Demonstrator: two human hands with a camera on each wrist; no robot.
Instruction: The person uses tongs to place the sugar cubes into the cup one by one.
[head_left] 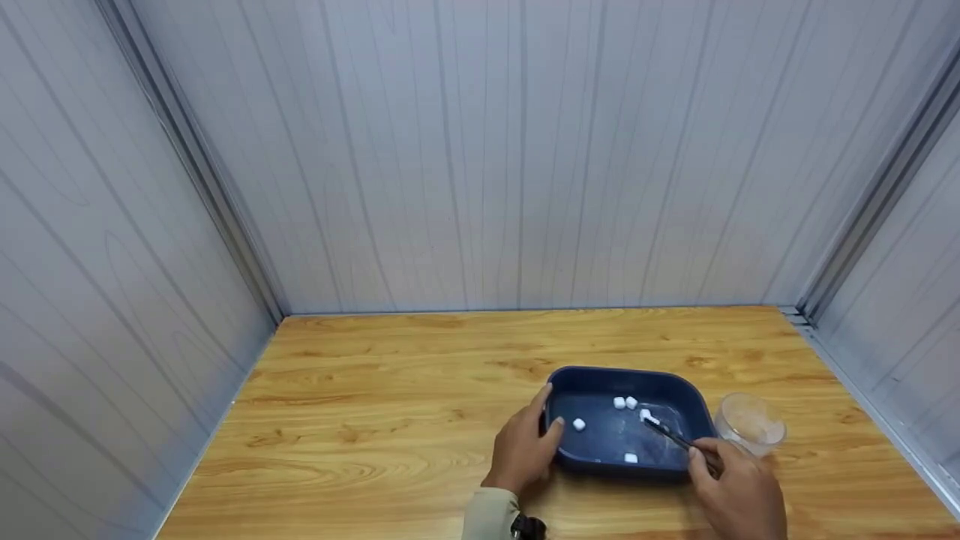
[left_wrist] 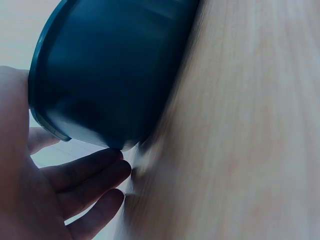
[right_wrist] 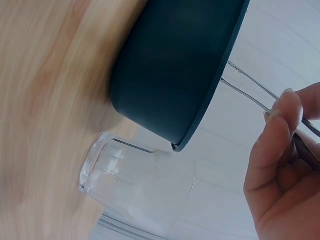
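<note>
A dark blue tub with rounded corners stands on the table, with several small white cubes spread over its floor. My left hand grips the tub's left rim, thumb over the edge and fingers along the outer wall. In the left wrist view, the fingers lie against the tub's outside, close to the tabletop. My right hand pinches a pair of metal tweezers between thumb and fingers, over the tub's right front corner. The tweezers' tips reach down to a white cube right of the middle.
Just right of the tub stands a clear glass, close behind my right hand. The wood-grain table extends to the left. Pale panel walls enclose it at the back and both sides.
</note>
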